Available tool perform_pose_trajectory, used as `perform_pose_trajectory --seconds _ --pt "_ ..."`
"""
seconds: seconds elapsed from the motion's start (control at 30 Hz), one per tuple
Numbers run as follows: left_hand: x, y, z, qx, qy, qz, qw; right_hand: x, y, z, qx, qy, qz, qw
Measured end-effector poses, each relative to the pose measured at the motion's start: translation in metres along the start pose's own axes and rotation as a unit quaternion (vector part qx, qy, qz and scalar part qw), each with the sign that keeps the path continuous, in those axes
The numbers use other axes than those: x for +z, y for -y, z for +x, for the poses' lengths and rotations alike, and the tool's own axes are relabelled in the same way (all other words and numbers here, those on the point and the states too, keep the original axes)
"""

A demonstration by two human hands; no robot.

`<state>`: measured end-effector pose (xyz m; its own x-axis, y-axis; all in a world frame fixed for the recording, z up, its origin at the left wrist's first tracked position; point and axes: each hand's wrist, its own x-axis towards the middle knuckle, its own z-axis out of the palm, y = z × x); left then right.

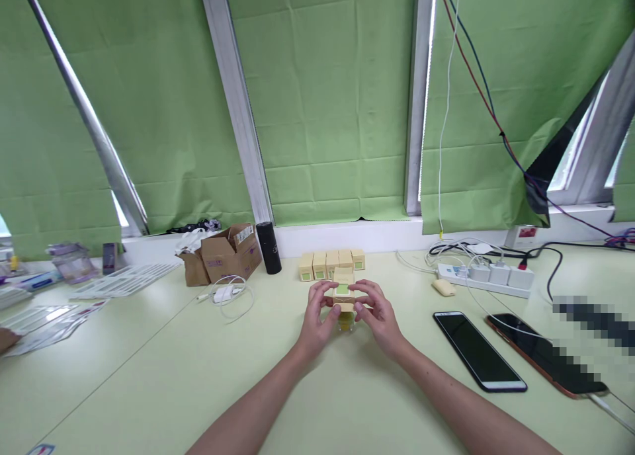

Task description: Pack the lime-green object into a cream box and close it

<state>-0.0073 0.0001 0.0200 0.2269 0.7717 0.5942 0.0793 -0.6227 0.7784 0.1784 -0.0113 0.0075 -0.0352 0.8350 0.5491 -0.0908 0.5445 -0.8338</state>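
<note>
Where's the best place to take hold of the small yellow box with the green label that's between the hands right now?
Probably by its two short side faces, coming in from left and right as the left hand and right hand do. The small yellow cardboard box with the green label shows flat, parallel sides, and its label faces up, so a side grip leaves the top free. A yellowish item beneath it is too hidden to identify.

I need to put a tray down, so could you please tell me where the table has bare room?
The table is bare in front of the forearms and left of the left hand, up to the white charger. Crowded: the two phones and the power strip to the right; the row of boxes behind the held small box.
</note>
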Motion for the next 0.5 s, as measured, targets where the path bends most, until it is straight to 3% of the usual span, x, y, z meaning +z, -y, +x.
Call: perform_pose_trajectory --seconds 0.5 --pt "0.0011 0.0010 -0.0006 0.007 -0.016 0.012 1.000 0.0031 0.0053 -0.0027 0.006 -0.001 -0.029 1.000"
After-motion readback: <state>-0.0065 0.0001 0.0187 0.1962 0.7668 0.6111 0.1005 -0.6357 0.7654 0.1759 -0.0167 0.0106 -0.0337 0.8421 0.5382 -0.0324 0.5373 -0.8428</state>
